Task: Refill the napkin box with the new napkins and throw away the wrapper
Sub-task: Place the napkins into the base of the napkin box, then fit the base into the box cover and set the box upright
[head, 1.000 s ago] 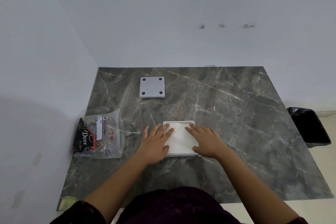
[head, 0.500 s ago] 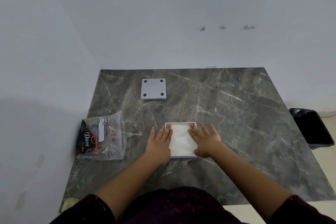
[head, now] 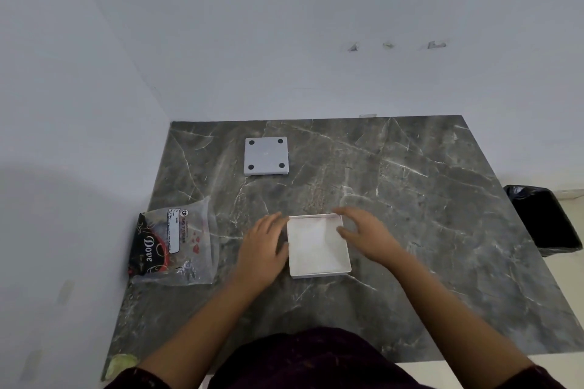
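Item 1: wrapper (head: pixel 177 246), clear plastic with black "Dove" printing, lying flat at the 9 o'clock edge of the dark marbled surface (head: pixel 426 215), against the wall.

Item 2: left hand (head: pixel 264 249), fingers loosely spread, resting at the left wall of the napkin box; whether it grips the wall cannot be told.

Item 3: grey square lid (head: pixel 266 155), four dark dots at its corners, at 12 o'clock, well apart from the box.

Item 4: napkin box (head: pixel 317 245), white, square, uncovered, at centre, white napkins inside.

Item 5: right hand (head: pixel 368 235), fingers spread, blurred, at the box's far right corner, holding nothing.

Item 6: black-lined bin (head: pixel 546 221), on the floor at 3 o'clock.
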